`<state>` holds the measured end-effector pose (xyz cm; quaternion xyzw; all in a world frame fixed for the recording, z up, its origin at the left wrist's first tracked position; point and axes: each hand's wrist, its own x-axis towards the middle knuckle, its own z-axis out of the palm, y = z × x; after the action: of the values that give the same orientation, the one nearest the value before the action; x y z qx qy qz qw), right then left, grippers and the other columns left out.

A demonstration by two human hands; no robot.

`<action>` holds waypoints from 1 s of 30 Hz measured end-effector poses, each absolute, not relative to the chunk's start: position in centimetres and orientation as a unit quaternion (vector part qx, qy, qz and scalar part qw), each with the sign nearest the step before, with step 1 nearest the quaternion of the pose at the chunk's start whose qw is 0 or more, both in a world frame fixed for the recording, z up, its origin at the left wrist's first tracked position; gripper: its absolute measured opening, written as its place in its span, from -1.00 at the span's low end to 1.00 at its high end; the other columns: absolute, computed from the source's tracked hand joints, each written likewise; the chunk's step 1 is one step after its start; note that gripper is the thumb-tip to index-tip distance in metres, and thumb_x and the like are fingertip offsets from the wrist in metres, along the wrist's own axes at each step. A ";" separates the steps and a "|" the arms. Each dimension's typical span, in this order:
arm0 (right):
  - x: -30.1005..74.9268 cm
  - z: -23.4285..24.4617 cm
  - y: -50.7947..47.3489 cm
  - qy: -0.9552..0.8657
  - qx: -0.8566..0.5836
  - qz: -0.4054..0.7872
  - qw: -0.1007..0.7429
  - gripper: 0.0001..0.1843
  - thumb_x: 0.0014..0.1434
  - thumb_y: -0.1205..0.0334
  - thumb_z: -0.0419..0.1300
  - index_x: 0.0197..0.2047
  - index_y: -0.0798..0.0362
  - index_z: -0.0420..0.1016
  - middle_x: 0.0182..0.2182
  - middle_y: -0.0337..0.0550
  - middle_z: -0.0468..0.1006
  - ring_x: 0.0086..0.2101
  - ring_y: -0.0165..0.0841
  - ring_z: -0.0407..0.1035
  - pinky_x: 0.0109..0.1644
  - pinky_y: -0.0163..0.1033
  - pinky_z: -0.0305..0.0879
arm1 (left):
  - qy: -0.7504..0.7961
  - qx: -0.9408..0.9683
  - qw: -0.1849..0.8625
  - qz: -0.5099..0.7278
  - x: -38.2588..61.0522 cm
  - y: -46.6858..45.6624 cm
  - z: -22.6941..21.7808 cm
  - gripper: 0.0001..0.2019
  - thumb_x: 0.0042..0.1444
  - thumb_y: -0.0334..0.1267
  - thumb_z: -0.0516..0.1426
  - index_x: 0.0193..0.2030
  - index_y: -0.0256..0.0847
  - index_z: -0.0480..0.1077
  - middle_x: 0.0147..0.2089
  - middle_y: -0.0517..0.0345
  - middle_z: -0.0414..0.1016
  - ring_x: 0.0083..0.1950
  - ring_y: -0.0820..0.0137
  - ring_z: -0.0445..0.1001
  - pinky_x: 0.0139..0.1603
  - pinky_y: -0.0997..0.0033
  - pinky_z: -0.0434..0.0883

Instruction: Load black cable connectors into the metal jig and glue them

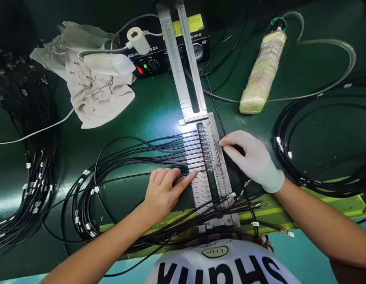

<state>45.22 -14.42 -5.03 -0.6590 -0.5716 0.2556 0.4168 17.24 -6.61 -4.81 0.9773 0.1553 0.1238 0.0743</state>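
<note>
My left hand (163,193), bare, rests at the left edge of a slotted metal fixture (202,189). Its index finger stretches along a black cable (135,174), which runs under the fingers into the fixture; the other fingers are curled. Several black cables (159,152) lie side by side in the slots above it, their stripped ends with small coloured wires (205,146) over the long opening. At the fixture's right rail (217,157) is my right hand (252,157) in a white glove, thumb and index fingertip pinched together. Whatever is between them is too small to make out.
Loose cables with metal connectors (231,195) cross the fixture's near end. Cable bundles lie left (37,189) and right (285,157). Behind stand a black control box (154,65), a white lamp head (138,41), a white cloth (96,94) and a wrapped bottle (261,75) with a clear hose.
</note>
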 end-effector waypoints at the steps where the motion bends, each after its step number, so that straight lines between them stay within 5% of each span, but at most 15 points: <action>1: 45.2 -5.0 -14.4 -0.572 -0.659 0.255 0.416 -0.84 0.32 0.27 0.13 -0.12 -0.07 0.53 -0.13 -0.22 0.58 -0.09 -0.24 0.46 0.08 -0.03 0.39 | 0.160 0.978 0.071 0.110 17.0 -6.9 -4.9 -0.60 0.33 -0.43 0.01 0.28 -0.19 0.32 -0.22 0.01 0.39 -0.21 0.29 0.28 -0.20 0.25 0.21; 5: 45.2 -4.9 -14.4 -0.572 -0.658 0.255 0.419 -0.84 0.32 0.26 0.13 -0.13 -0.06 0.54 -0.14 -0.21 0.58 -0.09 -0.22 0.46 0.06 -0.02 0.39 | 0.154 0.980 0.098 0.082 16.4 -7.5 -5.9 -0.52 0.33 -0.42 -0.02 0.37 -0.25 0.20 -0.25 0.03 0.38 -0.26 0.32 0.26 -0.27 0.29 0.18; 10: 45.0 -4.7 -14.6 -0.572 -0.657 0.246 0.425 -0.83 0.33 0.26 0.12 -0.13 -0.03 0.55 -0.16 -0.19 0.58 -0.11 -0.24 0.45 0.03 -0.05 0.38 | 0.156 0.972 0.130 0.118 17.5 -7.1 -5.5 -0.66 0.36 -0.36 -0.04 0.19 -0.21 0.37 -0.29 0.09 0.36 -0.30 0.37 0.29 -0.30 0.35 0.20; 21: 44.7 -5.0 -15.9 -0.591 -0.647 0.219 0.430 -0.81 0.33 0.20 0.13 -0.11 -0.01 0.57 -0.14 -0.18 0.58 -0.07 -0.26 0.44 0.08 -0.09 0.33 | 0.076 0.990 -0.069 0.093 20.5 -8.1 -4.0 -0.69 0.36 -0.36 -0.01 0.17 -0.26 0.37 -0.25 0.06 0.43 -0.26 0.34 0.35 -0.29 0.30 0.14; 27: 45.2 -5.5 -15.8 -0.581 -0.634 0.246 0.448 -0.80 0.32 0.15 0.14 -0.10 -0.02 0.57 -0.12 -0.17 0.58 -0.05 -0.24 0.43 0.13 -0.06 0.29 | 0.211 0.965 0.155 0.015 15.6 -11.7 -0.4 -0.72 0.38 -0.16 0.02 0.11 -0.21 0.37 -0.12 0.03 0.51 -0.12 0.30 0.46 -0.09 0.30 0.37; 30: 44.7 -4.9 -15.9 -0.524 -0.621 0.317 0.490 -0.79 0.25 0.09 0.21 -0.15 0.00 0.59 -0.14 -0.13 0.57 -0.05 -0.18 0.40 0.20 0.01 0.25 | 0.223 0.957 0.188 -0.003 11.9 -15.1 0.5 -0.45 0.24 0.07 0.17 0.23 -0.24 0.29 0.08 -0.06 0.51 0.05 0.23 0.51 0.04 0.29 0.46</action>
<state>44.74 -15.94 -4.94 -0.6205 -0.5237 0.3165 0.4904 11.90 -15.10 0.50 0.9566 0.2230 -0.0031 0.1878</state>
